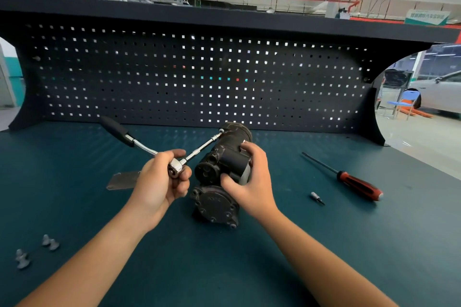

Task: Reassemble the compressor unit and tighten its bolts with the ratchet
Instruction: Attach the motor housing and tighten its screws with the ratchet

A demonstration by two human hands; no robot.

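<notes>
The black compressor unit (224, 157) lies on its side in the middle of the teal bench. My right hand (252, 179) grips its body from the right. My left hand (162, 179) curls round the head of the chrome ratchet (175, 168). The ratchet's black-gripped handle (117, 131) points up and to the left. A long extension bar (204, 146) runs from the ratchet head along the compressor's left side to a bolt (221, 131) near its far end. A round black end cover (215, 203) with several bolt holes sits just in front of the compressor.
A red-and-black screwdriver (359, 184) and a small bit (316, 197) lie to the right. A flat metal plate (123, 180) lies left of my left hand. Several loose bolts (37, 250) sit at the near left. A dark pegboard (199, 77) walls off the back.
</notes>
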